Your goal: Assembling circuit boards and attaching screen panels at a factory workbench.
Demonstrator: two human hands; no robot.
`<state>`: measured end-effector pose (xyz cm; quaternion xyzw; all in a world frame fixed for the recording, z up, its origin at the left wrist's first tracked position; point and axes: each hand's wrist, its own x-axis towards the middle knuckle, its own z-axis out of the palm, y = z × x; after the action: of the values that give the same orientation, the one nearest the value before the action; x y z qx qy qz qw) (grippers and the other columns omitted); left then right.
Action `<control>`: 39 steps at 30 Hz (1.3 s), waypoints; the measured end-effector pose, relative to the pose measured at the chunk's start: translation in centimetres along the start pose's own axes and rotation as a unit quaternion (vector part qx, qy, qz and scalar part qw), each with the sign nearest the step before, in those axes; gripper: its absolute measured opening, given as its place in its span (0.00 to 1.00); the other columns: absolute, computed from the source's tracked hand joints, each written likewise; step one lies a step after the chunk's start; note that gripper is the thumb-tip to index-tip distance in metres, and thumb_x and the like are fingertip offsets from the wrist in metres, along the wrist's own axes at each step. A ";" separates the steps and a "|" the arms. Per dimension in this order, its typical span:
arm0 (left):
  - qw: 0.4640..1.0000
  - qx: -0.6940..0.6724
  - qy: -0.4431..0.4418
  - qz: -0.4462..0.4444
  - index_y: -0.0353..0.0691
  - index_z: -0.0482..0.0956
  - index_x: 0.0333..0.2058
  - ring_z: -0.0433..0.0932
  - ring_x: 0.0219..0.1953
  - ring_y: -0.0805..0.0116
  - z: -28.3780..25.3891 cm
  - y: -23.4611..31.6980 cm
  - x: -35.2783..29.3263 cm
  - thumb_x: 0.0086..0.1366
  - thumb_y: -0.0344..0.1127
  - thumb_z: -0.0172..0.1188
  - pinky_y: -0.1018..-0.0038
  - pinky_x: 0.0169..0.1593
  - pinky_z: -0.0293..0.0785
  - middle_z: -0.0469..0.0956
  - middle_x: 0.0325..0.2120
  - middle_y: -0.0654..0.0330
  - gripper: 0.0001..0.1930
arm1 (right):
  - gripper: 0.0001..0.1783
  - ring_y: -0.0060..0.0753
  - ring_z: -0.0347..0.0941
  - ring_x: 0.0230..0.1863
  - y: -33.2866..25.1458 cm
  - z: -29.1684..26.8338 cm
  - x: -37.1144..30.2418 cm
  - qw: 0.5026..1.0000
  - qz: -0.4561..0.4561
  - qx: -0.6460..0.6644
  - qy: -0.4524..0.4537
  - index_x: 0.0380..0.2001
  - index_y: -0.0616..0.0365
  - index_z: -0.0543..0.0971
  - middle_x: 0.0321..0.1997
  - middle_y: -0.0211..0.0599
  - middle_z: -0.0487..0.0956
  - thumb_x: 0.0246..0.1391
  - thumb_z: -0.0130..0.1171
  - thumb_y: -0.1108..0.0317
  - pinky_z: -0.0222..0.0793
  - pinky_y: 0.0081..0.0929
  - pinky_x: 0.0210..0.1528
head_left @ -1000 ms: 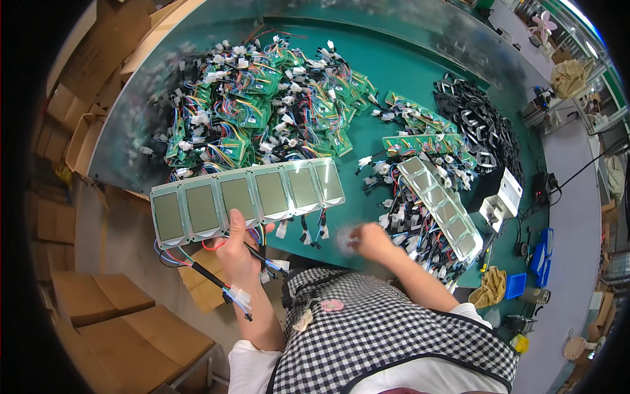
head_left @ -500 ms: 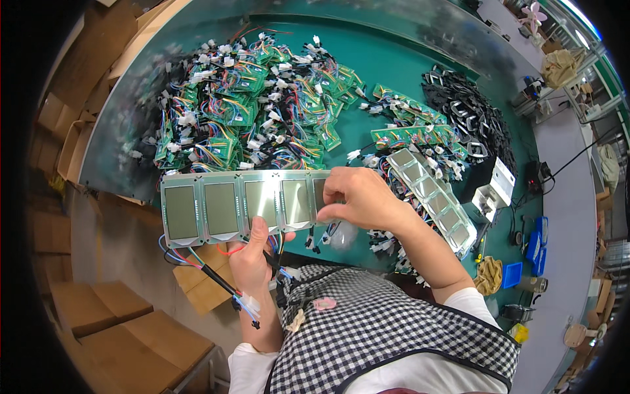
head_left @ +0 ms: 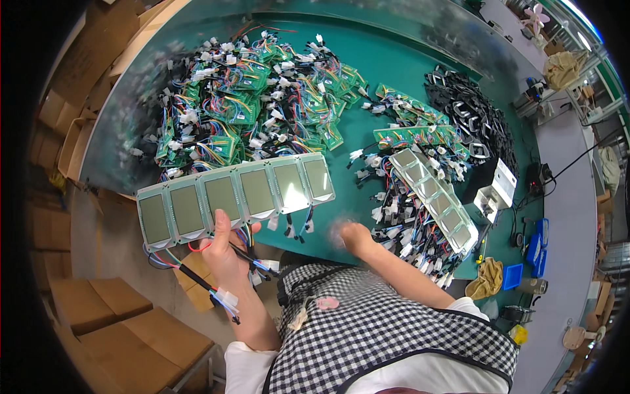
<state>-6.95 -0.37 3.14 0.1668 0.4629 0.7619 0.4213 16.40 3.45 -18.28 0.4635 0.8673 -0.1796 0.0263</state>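
My left hand (head_left: 226, 253) is closed round the lower edge of a strip of display boards (head_left: 223, 196), thumb on its front. The strip is a joined row of several grey screens, tilted up to the right. Cables with white and black connectors (head_left: 226, 299) hang below it. Apart from the strip, my right hand (head_left: 359, 239) is low over the front of the green table, fingers curled together. A blurred, clear, film-like clump (head_left: 338, 231) is at its fingertips; whether the fingers grip it is unclear.
Wired green circuit boards (head_left: 243, 108) are heaped at the back left. On the right lie another display strip (head_left: 436, 200), more wired boards (head_left: 420, 136), black plastic frames (head_left: 469, 111) and a white metal block (head_left: 495, 190). Cardboard boxes (head_left: 98, 305) stand at the left.
My right hand has left the strip's right end and moved down to the clear clump. My left hand has shifted the strip left, tilting its right end up; its right-end screen now shows.
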 end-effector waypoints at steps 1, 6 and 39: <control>1.000 0.000 0.003 0.001 0.36 0.70 0.35 0.75 0.27 0.68 -0.1 0.0 0.1 0.58 0.34 0.52 0.70 0.22 0.75 0.74 0.31 0.59 0.09 | 0.03 0.44 0.71 0.27 0.3 -1.0 0.1 1.000 -0.003 0.000 -0.002 0.18 0.58 0.74 0.23 0.43 0.73 0.34 0.52 0.72 0.69 0.35 0.31; 1.000 0.000 -0.020 -0.016 0.37 0.70 0.35 0.75 0.28 0.68 -1.4 0.0 -0.1 0.58 0.33 0.52 0.70 0.22 0.75 0.74 0.30 0.60 0.09 | 0.15 0.39 0.69 0.24 -1.1 -17.9 -0.8 0.940 -0.023 0.254 0.225 0.19 0.59 0.72 0.22 0.37 0.71 0.32 0.65 0.60 0.64 0.31 0.26; 0.976 0.139 -0.121 -0.117 0.31 0.72 0.34 0.75 0.27 0.71 0.4 -5.0 -1.9 0.55 0.27 0.55 0.78 0.28 0.72 0.75 0.28 0.59 0.08 | 0.07 0.38 0.68 0.25 -4.4 -20.0 -0.4 0.911 -0.129 0.308 0.241 0.20 0.59 0.73 0.22 0.38 0.71 0.35 0.59 0.70 0.65 0.28 0.27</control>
<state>-3.15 -0.61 -0.61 0.2597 0.5263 0.6097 0.5328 15.49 7.64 1.71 0.3619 0.8012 -0.3222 -0.3512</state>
